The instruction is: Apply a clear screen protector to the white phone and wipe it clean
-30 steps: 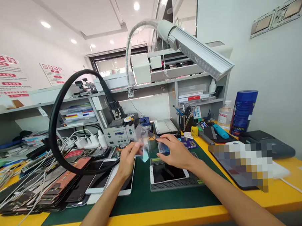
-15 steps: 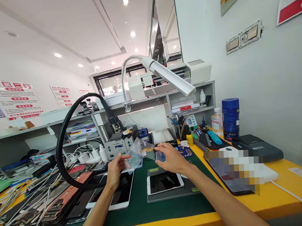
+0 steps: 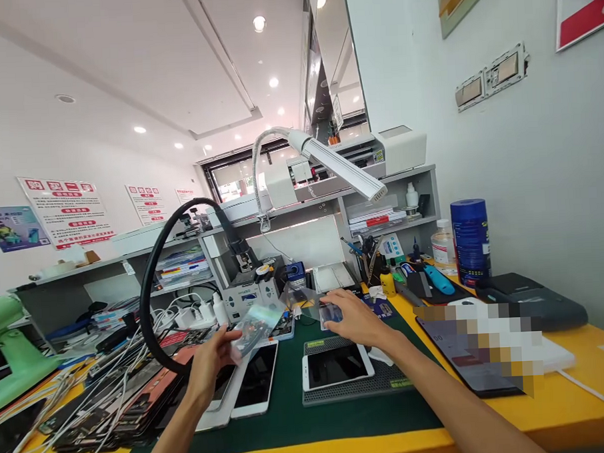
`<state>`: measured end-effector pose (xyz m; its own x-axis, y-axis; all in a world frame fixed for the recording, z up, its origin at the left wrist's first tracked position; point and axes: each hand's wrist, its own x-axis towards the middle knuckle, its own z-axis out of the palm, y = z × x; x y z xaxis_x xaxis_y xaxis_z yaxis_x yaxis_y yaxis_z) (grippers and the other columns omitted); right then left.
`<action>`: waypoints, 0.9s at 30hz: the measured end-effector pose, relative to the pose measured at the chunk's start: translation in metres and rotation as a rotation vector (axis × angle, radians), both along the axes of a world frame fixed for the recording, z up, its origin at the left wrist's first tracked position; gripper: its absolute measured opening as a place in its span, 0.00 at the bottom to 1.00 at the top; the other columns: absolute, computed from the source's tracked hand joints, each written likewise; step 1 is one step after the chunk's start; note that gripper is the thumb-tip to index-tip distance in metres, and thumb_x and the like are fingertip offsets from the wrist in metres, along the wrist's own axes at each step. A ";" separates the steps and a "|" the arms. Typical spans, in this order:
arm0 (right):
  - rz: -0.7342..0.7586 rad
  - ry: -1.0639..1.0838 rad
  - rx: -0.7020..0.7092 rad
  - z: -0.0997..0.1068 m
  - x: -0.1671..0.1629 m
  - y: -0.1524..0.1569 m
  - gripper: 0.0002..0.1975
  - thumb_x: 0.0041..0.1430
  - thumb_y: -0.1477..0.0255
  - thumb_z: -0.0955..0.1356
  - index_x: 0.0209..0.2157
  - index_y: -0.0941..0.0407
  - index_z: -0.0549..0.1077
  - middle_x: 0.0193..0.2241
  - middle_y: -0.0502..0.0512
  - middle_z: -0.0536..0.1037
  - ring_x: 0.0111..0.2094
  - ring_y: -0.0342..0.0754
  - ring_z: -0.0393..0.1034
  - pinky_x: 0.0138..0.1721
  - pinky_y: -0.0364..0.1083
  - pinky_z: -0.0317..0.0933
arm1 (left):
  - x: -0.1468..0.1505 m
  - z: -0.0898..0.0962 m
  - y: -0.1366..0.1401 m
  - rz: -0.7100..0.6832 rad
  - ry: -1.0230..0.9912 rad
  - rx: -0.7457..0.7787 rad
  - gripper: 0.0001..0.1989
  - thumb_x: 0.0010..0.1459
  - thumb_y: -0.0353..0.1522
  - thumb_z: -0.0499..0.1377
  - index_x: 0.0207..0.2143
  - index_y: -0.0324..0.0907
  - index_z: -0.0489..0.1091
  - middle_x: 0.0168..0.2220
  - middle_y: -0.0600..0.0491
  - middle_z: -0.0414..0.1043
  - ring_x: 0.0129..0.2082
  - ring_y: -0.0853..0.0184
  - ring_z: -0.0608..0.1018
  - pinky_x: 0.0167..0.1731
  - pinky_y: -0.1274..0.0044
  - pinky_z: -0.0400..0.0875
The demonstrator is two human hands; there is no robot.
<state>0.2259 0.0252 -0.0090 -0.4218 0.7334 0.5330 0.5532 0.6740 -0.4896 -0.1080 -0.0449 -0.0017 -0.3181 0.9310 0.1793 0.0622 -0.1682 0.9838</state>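
Observation:
My left hand (image 3: 215, 360) pinches a clear, shiny plastic sheet (image 3: 259, 325), tilted above the tablets at left of the green mat (image 3: 284, 387). A second thin transparent film (image 3: 305, 303) stretches to my right hand (image 3: 353, 318), whose fingers curl over its edge. Whether the two clear pieces are still joined I cannot tell. Below my right hand a white phone (image 3: 338, 366) lies face up on a grey perforated pad (image 3: 349, 391). A white-framed tablet (image 3: 256, 382) lies beside my left hand, overlapping other flat devices.
A thick black hose (image 3: 147, 293) arches from the grey soldering station (image 3: 245, 299) on the left. Stacked phone parts (image 3: 134, 401) and white cables crowd that side. A lamp (image 3: 342, 164) hangs over the bench. On the right lie a large phone (image 3: 462, 353) and a blue canister (image 3: 470, 242).
My left hand has moved left and lower, carrying the shiny sheet away from my right hand. The gap between my hands is wider. The head view has turned slightly left.

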 end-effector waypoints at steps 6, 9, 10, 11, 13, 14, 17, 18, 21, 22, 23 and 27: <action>0.023 0.028 -0.076 0.003 0.008 0.004 0.23 0.55 0.61 0.69 0.52 0.50 0.72 0.58 0.59 0.67 0.59 0.63 0.60 0.52 0.61 0.63 | -0.016 -0.001 -0.016 0.097 0.001 -0.078 0.20 0.51 0.41 0.65 0.40 0.34 0.74 0.46 0.41 0.74 0.28 0.64 0.77 0.24 0.71 0.77; 0.032 0.060 -0.119 0.006 0.010 0.005 0.22 0.54 0.60 0.69 0.50 0.50 0.74 0.59 0.59 0.66 0.58 0.62 0.62 0.49 0.58 0.65 | -0.017 -0.004 -0.021 0.105 -0.013 -0.099 0.19 0.52 0.40 0.64 0.41 0.36 0.73 0.53 0.41 0.70 0.32 0.61 0.79 0.23 0.71 0.78; 0.030 0.064 -0.130 0.006 0.011 0.005 0.21 0.54 0.60 0.69 0.50 0.50 0.74 0.59 0.59 0.66 0.58 0.62 0.62 0.48 0.57 0.66 | -0.017 -0.005 -0.023 0.103 -0.018 -0.104 0.19 0.52 0.40 0.64 0.42 0.37 0.72 0.54 0.41 0.69 0.32 0.60 0.80 0.23 0.70 0.78; 0.028 0.064 -0.138 0.006 0.011 0.005 0.21 0.54 0.60 0.69 0.50 0.49 0.74 0.59 0.59 0.66 0.58 0.62 0.62 0.47 0.56 0.66 | -0.016 -0.006 -0.025 0.097 -0.025 -0.112 0.19 0.52 0.40 0.64 0.42 0.37 0.72 0.56 0.41 0.67 0.33 0.59 0.80 0.23 0.70 0.78; 0.021 0.062 -0.139 0.006 0.010 0.005 0.21 0.54 0.61 0.69 0.50 0.50 0.75 0.58 0.59 0.67 0.57 0.62 0.63 0.47 0.56 0.66 | -0.013 -0.006 -0.029 0.080 -0.051 -0.137 0.18 0.52 0.39 0.64 0.43 0.37 0.72 0.58 0.41 0.65 0.34 0.59 0.80 0.23 0.70 0.79; 0.019 0.059 -0.138 0.005 0.010 0.005 0.21 0.54 0.61 0.69 0.49 0.50 0.75 0.58 0.59 0.67 0.56 0.62 0.63 0.47 0.56 0.66 | -0.011 -0.005 -0.032 0.071 -0.067 -0.152 0.18 0.52 0.38 0.65 0.43 0.37 0.72 0.58 0.40 0.65 0.34 0.59 0.80 0.24 0.69 0.79; 0.011 0.052 -0.132 0.004 0.008 0.006 0.20 0.54 0.62 0.69 0.49 0.50 0.75 0.56 0.59 0.68 0.56 0.61 0.64 0.47 0.55 0.66 | -0.005 -0.003 -0.039 0.060 -0.092 -0.188 0.17 0.52 0.39 0.64 0.41 0.38 0.73 0.55 0.39 0.68 0.34 0.59 0.80 0.24 0.70 0.79; 0.010 0.048 -0.132 0.004 0.007 0.006 0.20 0.53 0.62 0.69 0.48 0.50 0.75 0.56 0.59 0.69 0.56 0.61 0.64 0.48 0.55 0.65 | -0.004 -0.002 -0.041 0.058 -0.082 -0.200 0.17 0.52 0.39 0.64 0.41 0.38 0.73 0.54 0.39 0.69 0.34 0.59 0.80 0.23 0.71 0.78; 0.009 0.034 -0.138 0.004 0.006 0.006 0.20 0.53 0.61 0.69 0.48 0.50 0.75 0.56 0.58 0.69 0.55 0.61 0.64 0.48 0.56 0.65 | -0.003 0.000 -0.045 0.045 0.017 -0.240 0.18 0.53 0.41 0.62 0.41 0.37 0.73 0.51 0.39 0.71 0.30 0.62 0.79 0.18 0.75 0.75; 0.010 0.029 -0.141 0.004 0.006 0.006 0.20 0.53 0.61 0.69 0.48 0.50 0.75 0.56 0.58 0.68 0.55 0.61 0.64 0.48 0.56 0.65 | -0.003 0.000 -0.045 0.041 0.062 -0.250 0.19 0.53 0.41 0.62 0.41 0.37 0.73 0.49 0.39 0.72 0.28 0.63 0.78 0.17 0.75 0.73; 0.011 0.025 -0.142 0.004 0.006 0.006 0.20 0.53 0.61 0.69 0.48 0.50 0.74 0.56 0.58 0.68 0.55 0.61 0.64 0.49 0.57 0.65 | -0.004 0.000 -0.046 0.038 0.104 -0.255 0.19 0.53 0.41 0.61 0.41 0.36 0.73 0.47 0.39 0.73 0.27 0.64 0.77 0.15 0.76 0.71; 0.018 0.024 -0.141 0.003 0.005 0.006 0.20 0.54 0.59 0.69 0.48 0.50 0.75 0.57 0.58 0.68 0.55 0.61 0.64 0.48 0.57 0.65 | -0.004 -0.003 -0.049 0.028 0.205 -0.251 0.18 0.47 0.38 0.64 0.38 0.35 0.74 0.31 0.45 0.77 0.19 0.67 0.73 0.13 0.78 0.66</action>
